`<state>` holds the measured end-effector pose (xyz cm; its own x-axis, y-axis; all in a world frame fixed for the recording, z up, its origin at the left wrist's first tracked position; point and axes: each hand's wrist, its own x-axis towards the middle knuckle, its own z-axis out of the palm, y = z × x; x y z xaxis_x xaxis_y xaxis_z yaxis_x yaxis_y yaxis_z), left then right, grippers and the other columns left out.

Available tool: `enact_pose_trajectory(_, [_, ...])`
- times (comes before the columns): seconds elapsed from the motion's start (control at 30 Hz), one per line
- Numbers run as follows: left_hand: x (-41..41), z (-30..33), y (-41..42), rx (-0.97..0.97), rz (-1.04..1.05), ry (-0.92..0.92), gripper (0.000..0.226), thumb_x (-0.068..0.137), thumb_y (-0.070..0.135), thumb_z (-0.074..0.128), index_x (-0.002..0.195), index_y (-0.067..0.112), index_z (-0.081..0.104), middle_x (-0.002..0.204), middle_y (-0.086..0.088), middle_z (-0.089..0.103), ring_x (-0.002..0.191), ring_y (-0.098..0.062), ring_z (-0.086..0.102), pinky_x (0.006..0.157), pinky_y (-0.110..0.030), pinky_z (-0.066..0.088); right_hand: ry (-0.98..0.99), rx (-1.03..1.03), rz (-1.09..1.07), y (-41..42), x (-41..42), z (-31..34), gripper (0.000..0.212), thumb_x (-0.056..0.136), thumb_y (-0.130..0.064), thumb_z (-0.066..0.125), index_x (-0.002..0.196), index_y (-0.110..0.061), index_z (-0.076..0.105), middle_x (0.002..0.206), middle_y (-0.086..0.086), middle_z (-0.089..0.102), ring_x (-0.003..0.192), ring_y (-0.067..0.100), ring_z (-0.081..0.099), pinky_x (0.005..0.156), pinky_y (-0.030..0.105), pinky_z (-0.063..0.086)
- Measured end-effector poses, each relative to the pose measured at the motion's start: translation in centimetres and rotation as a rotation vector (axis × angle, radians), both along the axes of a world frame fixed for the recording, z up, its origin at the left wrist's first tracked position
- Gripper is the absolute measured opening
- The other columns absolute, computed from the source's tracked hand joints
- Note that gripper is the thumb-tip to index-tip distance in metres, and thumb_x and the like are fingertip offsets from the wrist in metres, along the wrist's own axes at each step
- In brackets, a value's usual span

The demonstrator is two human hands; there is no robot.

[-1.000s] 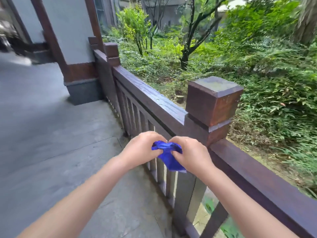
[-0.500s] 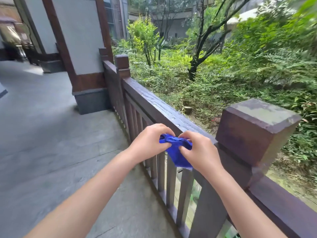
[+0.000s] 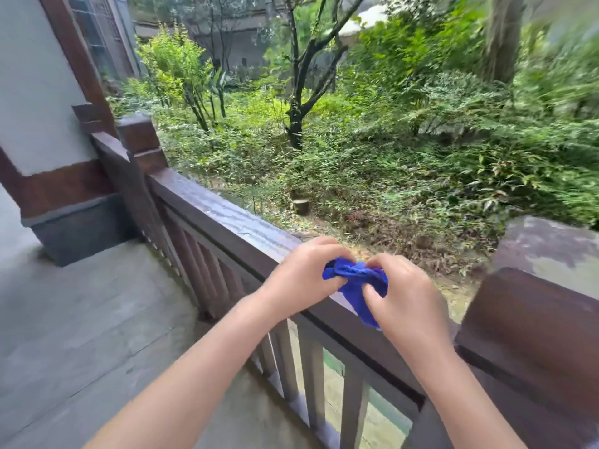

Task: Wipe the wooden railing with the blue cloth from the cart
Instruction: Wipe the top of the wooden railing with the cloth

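Observation:
A bunched blue cloth [image 3: 358, 281] is held between both hands, just above the top rail of the dark wooden railing [image 3: 220, 218]. My left hand [image 3: 301, 280] pinches its left end and my right hand [image 3: 405, 296] grips its right side, with a flap hanging down below. The rail runs from the far left post toward the near right post. Its top surface looks wet and shiny. Whether the cloth touches the rail is not clear.
A thick square post [image 3: 534, 322] stands close at the right. A smaller post [image 3: 137, 134] and a column base [image 3: 74, 222] sit at the far left. Grey stone floor [image 3: 81, 319] lies on my side; garden shrubs beyond the rail.
My view has turned right and closed in on the railing. Both hands, still on the cloth, now sit over the top rail rather than in front of the balusters.

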<state>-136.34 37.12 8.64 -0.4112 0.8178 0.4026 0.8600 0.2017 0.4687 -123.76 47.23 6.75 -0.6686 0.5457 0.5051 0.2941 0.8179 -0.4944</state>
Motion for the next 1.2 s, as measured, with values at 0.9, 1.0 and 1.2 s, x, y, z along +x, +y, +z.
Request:
enact_pose_trajectory(0.9, [-4.7,-10.2,7.8,-0.272,-0.478,0.308,0.05,0.098,0.025,0.025,0.145,0.009,0.019,0.158,-0.004,0.015,0.145,-0.016,0.011,0.118,-0.039,0.008,-0.516,-0.142,-0.568,0.2,-3.3,-9.1,0.056,0.096,-0.039,0.016,0.146,-0.018,0.003,0.158,-0.002,0.0,0.145,0.012,-0.003,0.117,0.035,0.0])
enact_pose_trajectory(1.0, [-8.4,-10.6,6.9,-0.291,-0.385,0.348,0.051,0.098,0.027,0.023,0.146,0.012,0.016,0.158,-0.002,0.012,0.145,-0.014,0.009,0.118,-0.038,0.005,-0.515,-0.12,-0.471,0.6,-7.3,-9.1,0.056,0.096,-0.038,0.019,0.146,-0.018,0.004,0.158,0.0,0.001,0.145,0.014,-0.004,0.118,0.037,0.0])
enact_pose_trajectory(1.2, [-17.7,-9.9,2.9,-0.38,-0.134,0.299,0.05,0.098,0.027,0.021,0.147,0.019,0.013,0.158,0.006,0.008,0.144,-0.005,0.005,0.118,-0.035,-0.001,-0.519,-0.121,-0.281,-0.5,-18.0,-8.9,0.057,0.095,-0.039,0.019,0.146,-0.017,0.004,0.158,0.002,0.002,0.145,0.017,-0.003,0.117,0.04,-0.001])
